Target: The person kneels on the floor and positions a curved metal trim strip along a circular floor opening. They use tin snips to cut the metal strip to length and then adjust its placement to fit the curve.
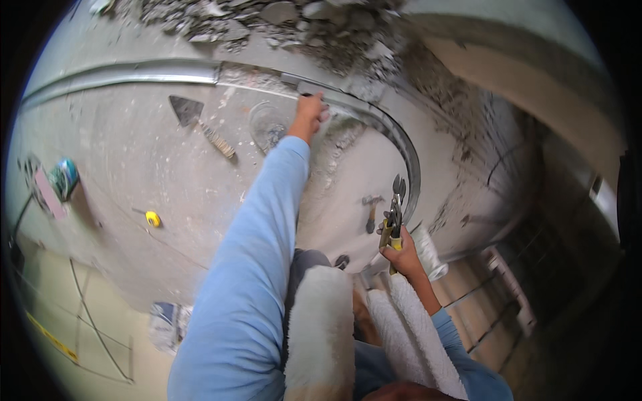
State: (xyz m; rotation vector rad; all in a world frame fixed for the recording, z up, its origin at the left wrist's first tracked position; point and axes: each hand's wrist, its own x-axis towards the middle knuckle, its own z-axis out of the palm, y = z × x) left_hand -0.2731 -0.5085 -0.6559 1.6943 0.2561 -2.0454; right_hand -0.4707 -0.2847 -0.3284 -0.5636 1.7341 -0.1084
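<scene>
My left hand [309, 115] reaches far forward in a light blue sleeve and grips the edge of a long grey metal channel [160, 70] that runs along the concrete floor and bends round to the right. My right hand [401, 250] stays close to my body, shut on a pair of yellow-handled metal snips [394, 214] held upright with the blades pointing up. A white fleece vest covers my chest below.
A trowel [197, 120] lies on the floor left of my left hand, a small hammer [370, 212] by the channel's curve. A yellow tape measure [153, 218] and a power tool [57, 180] lie at the left. Rubble [294, 23] is piled behind the channel.
</scene>
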